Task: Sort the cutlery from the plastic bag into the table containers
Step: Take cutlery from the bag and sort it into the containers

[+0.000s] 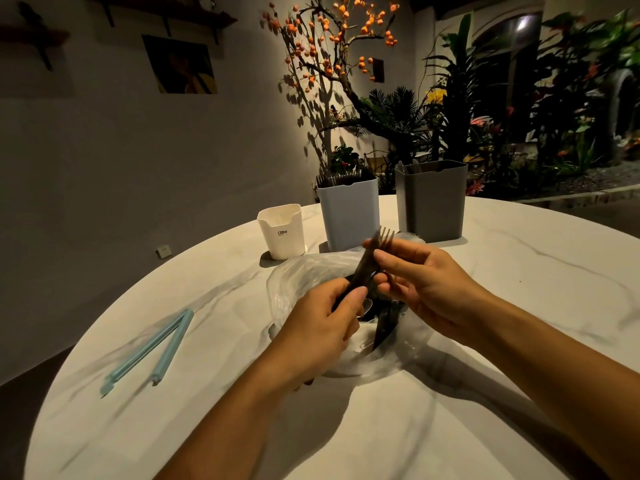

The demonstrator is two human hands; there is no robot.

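above the clear plastic bag (304, 271) at the tabletop (485, 306) centre, the left hand (322, 327) grips dark forks (375, 251) by the handles while the right hand (426, 282) pinches near the tines; they look light, stiff, slippery; three containers (349, 216) stand close behind, open tabletop either side.

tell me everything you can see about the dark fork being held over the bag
The dark plastic fork looks black or dark brown, slim and matte, its tines pointing up and away toward the pale blue container. It tilts diagonally above the clear crumpled plastic bag. The left hand grips its lower handle, the right hand pinches it nearer the tines. It may be more than one piece held together; the dim light hides that. More dark cutlery lies in the bag below.
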